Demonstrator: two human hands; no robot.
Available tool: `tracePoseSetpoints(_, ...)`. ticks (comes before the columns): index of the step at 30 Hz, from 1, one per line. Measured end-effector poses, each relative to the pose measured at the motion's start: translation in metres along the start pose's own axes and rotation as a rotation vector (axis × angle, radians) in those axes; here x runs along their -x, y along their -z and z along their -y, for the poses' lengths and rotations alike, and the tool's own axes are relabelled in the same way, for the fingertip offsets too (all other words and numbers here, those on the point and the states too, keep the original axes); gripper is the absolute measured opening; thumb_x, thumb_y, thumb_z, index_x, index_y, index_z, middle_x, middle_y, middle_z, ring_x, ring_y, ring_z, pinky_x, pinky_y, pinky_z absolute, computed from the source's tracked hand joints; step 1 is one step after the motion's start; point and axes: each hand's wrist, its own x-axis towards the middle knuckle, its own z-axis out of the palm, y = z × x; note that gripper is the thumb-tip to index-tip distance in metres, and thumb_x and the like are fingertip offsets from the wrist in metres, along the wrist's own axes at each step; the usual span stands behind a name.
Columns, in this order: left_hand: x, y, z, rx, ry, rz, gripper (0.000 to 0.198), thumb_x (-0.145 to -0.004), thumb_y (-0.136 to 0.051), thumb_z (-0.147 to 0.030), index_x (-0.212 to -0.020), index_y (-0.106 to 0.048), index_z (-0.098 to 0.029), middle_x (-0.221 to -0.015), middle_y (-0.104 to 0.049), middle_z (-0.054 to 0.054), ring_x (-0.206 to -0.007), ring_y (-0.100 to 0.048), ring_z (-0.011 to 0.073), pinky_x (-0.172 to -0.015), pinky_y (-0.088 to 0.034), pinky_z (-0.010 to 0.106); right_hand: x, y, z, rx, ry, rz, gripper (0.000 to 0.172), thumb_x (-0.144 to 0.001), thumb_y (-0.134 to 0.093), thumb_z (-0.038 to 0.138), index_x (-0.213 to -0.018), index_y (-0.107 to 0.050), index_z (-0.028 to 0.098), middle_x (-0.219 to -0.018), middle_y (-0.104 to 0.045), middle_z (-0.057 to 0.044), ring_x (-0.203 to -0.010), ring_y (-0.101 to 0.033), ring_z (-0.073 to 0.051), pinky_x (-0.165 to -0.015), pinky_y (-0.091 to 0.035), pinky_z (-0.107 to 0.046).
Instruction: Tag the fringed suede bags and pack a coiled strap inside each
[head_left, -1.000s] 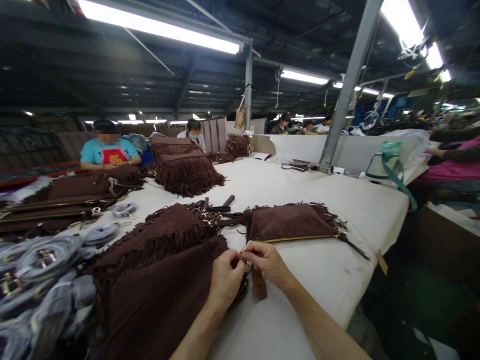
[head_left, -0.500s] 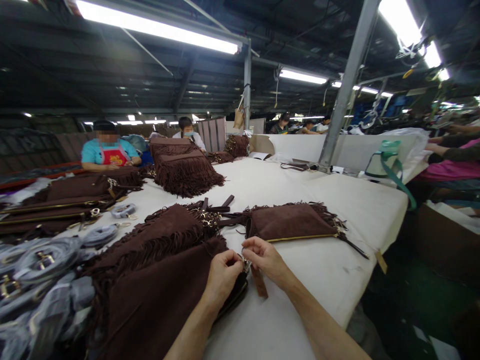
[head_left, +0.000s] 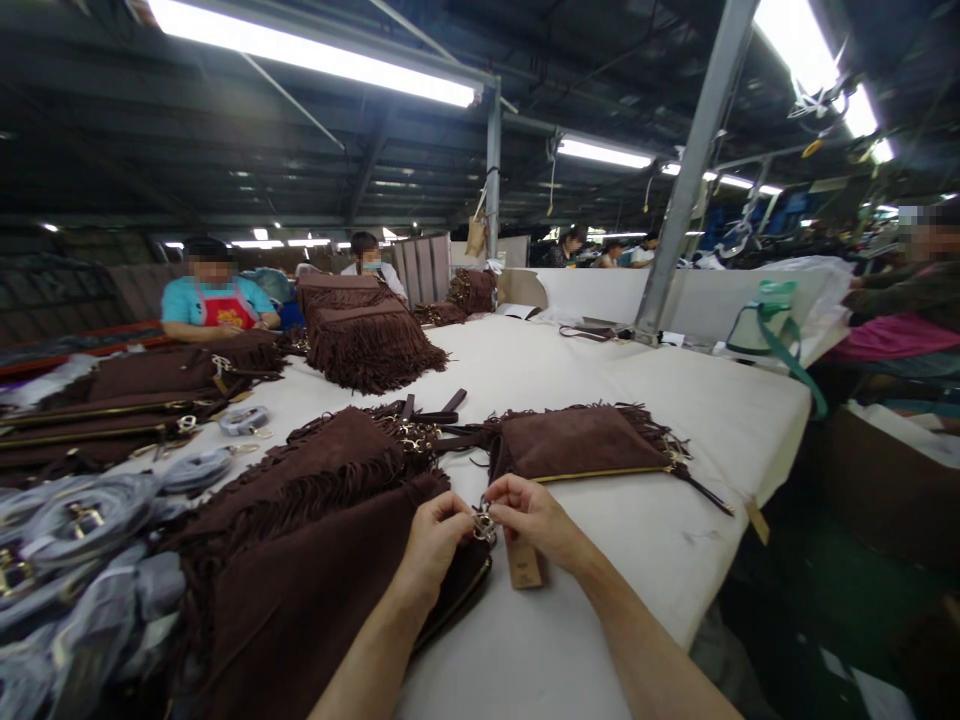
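Note:
My left hand [head_left: 436, 545] is closed in a pinch at shiny metal hardware [head_left: 484, 526] at the corner of a dark brown suede bag [head_left: 322, 600]. Close on its right, my right hand [head_left: 536, 518] also pinches, fingertips against the same hardware. A tan cardboard hang tag [head_left: 524, 564] dangles just below my right fingers; its string is too fine to make out. The brown bag lies flat under my left forearm, its zipper edge [head_left: 457, 600] facing right.
Another fringed bag [head_left: 585, 442] lies beyond my hands. A fringed stack [head_left: 367, 335] stands farther back; wrapped grey straps [head_left: 90, 525] crowd the left. A metal post [head_left: 679, 190] rises at the table's far right. A person in a red apron [head_left: 221, 300] sits across.
My hands have drawn slightly apart, with more metal hardware showing between them. The hang tag has turned its printed face toward me. The bags on the table have stayed put.

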Motion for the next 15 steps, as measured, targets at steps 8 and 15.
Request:
tracePoseSetpoints(8, -0.005, 0.015, -0.004, 0.431, 0.132, 0.148, 0.012, -0.055, -0.062, -0.024, -0.059, -0.052, -0.018, -0.062, -0.065, 0.001, -0.064, -0.056, 0.0152, -0.067, -0.043, 0.027, 0.009, 0.004, 0.018, -0.392, -0.213, 0.129, 0.042, -0.073, -0.074, 0.055, -0.085, -0.067, 0.015, -0.077, -0.068, -0.004, -0.067, -0.063, -0.013, -0.057, -0.047, -0.022)
tracePoseSetpoints(15, -0.006, 0.027, -0.001, 0.633, 0.233, 0.097, 0.015, -0.053, -0.066, -0.017, -0.057, -0.052, -0.017, -0.088, -0.074, 0.007, -0.081, -0.063, 0.0183, -0.079, -0.046, 0.03, 0.007, 0.004, 0.012, -0.431, -0.166, 0.054, 0.049, -0.053, -0.09, 0.025, -0.096, -0.071, 0.017, -0.091, -0.071, -0.004, -0.083, -0.066, -0.016, -0.074, -0.054, -0.027)
